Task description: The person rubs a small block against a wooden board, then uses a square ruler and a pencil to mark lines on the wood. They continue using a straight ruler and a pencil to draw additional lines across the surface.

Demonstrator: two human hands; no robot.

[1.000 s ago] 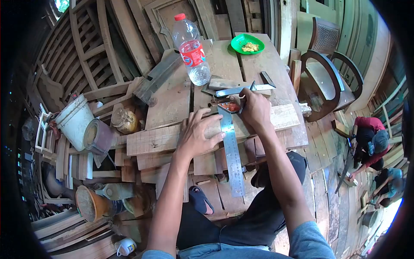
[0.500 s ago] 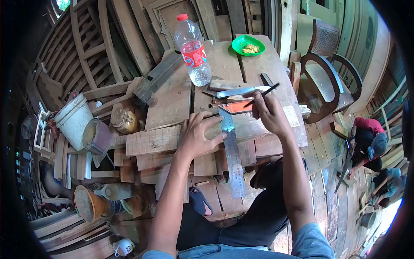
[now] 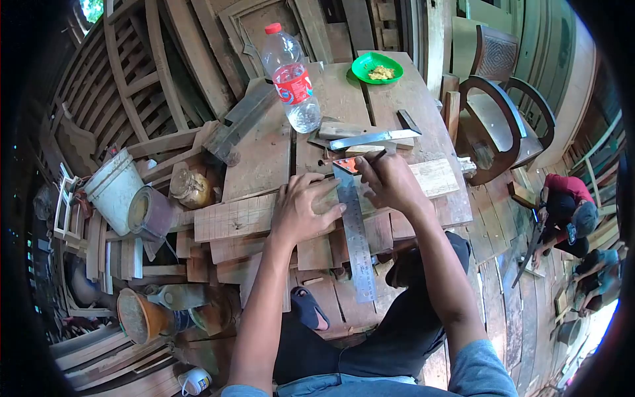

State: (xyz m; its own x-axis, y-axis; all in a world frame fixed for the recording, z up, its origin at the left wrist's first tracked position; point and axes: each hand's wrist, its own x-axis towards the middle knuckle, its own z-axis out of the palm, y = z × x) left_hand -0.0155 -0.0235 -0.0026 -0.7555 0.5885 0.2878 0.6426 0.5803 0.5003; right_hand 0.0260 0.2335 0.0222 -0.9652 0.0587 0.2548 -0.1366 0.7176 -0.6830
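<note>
My left hand (image 3: 303, 210) lies on a light wooden plank (image 3: 231, 218), fingers spread, with its thumb and fingertips near the steel blade. That blade belongs to a try square with an orange handle (image 3: 345, 165), set across the plank so that its ruled end hangs toward my lap. In my right hand (image 3: 393, 183) is a dark pencil (image 3: 378, 156), gripped between closed fingers; the hand is beside the top of the blade and covers part of the orange handle. Where the pencil's tip lies is hidden. A sliding bevel (image 3: 374, 139) rests just beyond the square.
A water bottle (image 3: 291, 83) with a red cap and a green bowl (image 3: 377, 68) stand on the wooden table (image 3: 413, 92). Buckets (image 3: 116, 188) and a jar (image 3: 192, 185) sit at left. A wooden chair (image 3: 506, 99) and two people (image 3: 572, 212) are at right.
My right hand has come down and left toward the square's blade, now covering most of the orange handle. The pencil has swung from plain view to mostly hidden. My left hand stays put.
</note>
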